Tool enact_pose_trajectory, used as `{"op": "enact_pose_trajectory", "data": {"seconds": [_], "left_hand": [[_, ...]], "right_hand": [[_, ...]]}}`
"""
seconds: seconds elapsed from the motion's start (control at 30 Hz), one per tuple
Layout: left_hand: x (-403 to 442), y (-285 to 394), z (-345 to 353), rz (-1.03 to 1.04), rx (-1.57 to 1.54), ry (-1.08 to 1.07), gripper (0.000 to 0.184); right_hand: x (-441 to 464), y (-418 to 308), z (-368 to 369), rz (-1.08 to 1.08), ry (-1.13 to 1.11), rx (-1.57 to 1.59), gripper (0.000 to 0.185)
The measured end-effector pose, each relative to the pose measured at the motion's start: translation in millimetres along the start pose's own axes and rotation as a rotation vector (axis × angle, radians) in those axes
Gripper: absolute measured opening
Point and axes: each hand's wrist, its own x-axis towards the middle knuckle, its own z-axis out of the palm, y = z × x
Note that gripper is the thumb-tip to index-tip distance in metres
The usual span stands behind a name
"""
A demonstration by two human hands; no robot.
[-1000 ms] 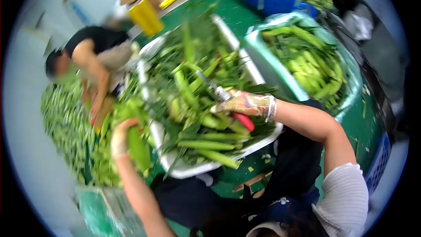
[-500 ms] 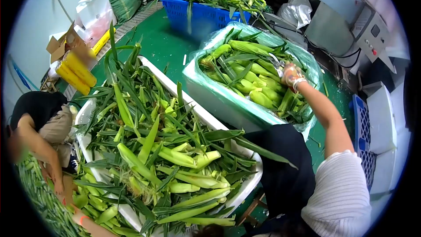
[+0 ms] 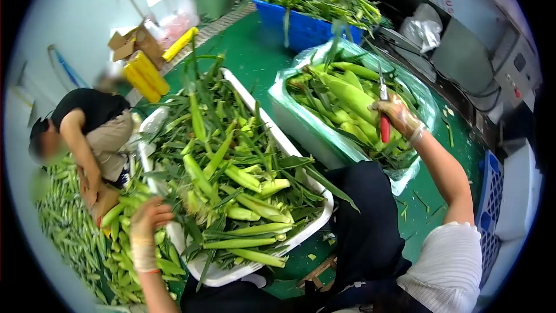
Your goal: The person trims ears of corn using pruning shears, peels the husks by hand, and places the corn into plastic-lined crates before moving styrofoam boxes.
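Observation:
My right hand [image 3: 397, 115], in a stained glove, is closed round red-handled shears [image 3: 384, 119] and a green corn ear [image 3: 352, 95], over the box lined with green plastic [image 3: 278, 99]. That box is full of corn ears in husk. My left hand [image 3: 152, 217] is raised with fingers apart and nothing in it, above a pile of corn [image 3: 124, 261] at the lower left. Between my hands stands a white tub [image 3: 324, 208] heaped with husk leaves and corn ears.
A co-worker [image 3: 95, 130] crouches at the left beside the corn pile. A blue crate [image 3: 313, 28] of leaves stands at the back. Yellow rolls [image 3: 146, 76] and a cardboard box [image 3: 136, 46] lie at the back left, and a blue grate [image 3: 492, 203] at the right.
My left hand has come up from the lower left edge with its fingers apart. In my right hand, a large corn ear now shows beside the shears. The view has shifted left.

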Motion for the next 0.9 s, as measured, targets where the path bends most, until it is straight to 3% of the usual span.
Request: {"op": "enact_pose_trajectory", "data": {"seconds": [0.03,0.1,0.17,0.2,0.23,0.3,0.33,0.37,0.4,0.43,0.5,0.63,0.77,0.83,0.9], "left_hand": [[-15.5,7.1,30.4,0.028,0.113,0.029,0.039],[-22.5,15.7,65.7,-0.092,0.187,-0.124,0.049],[-26.7,23.3,104.7,0.028,0.119,-0.198,0.047],[-24.5,22.4,117.6,0.076,0.044,-0.182,0.048],[-17.3,19.5,125.1,0.124,-0.026,-0.172,0.05],[14.7,1.9,122.1,0.114,-0.301,-0.159,0.045],[30.0,-3.2,121.7,0.007,-0.584,-0.062,0.04],[46.4,-11.8,119.6,-0.099,-0.87,0.032,0.035],[70.9,-33.2,111.7,-0.009,-1.035,0.121,0.027],[73.2,-33.7,104.8,0.004,-1.028,0.136,0.025],[80.7,-48.7,69.8,0.159,-0.932,0.179,0.02],[39.0,-45.3,-0.4,0.284,-0.96,0.483,0.023],[24.7,-41.8,-42.8,0.243,-1.053,0.79,0.025],[25.8,-53.0,-64.6,0.406,-1.248,0.633,0.026],[20.4,-47.9,-61.8,0.436,-1.173,0.722,0.028]], "right_hand": [[-27.8,-30.1,4.5,-0.092,-0.122,0.071,0.025],[-51.8,-50.7,33.6,-0.165,-0.215,0.334,0.023],[-75.8,-82.5,65.2,-0.2,-0.297,0.492,0.022],[-69.0,-82.6,81.9,-0.241,-0.455,0.476,0.026],[-75.3,-95.5,100.5,-0.274,-0.463,0.37,0.029],[-85.6,-120.7,136.4,-0.31,-0.66,0.321,0.032],[-84.5,-119.5,161.6,-0.36,-0.695,0.32,0.034],[-96.5,-132.6,172.2,-0.357,-0.716,0.122,0.039],[-103.5,-138.6,185.0,-0.422,-0.711,0.037,0.037],[-107.3,-140.9,196.6,-0.486,-0.7,-0.049,0.036],[-98.7,-136.1,211.0,-0.424,-0.652,0.076,0.045],[-38.1,-136.9,204.1,-0.404,-0.248,-0.002,0.049],[-64.9,-154.8,202.9,-0.549,-0.522,0.262,0.036],[-102.9,-161.2,213.8,-0.537,-0.585,0.041,0.054],[-146.9,-165.7,222.8,-0.398,-0.748,-0.109,0.06]]}}
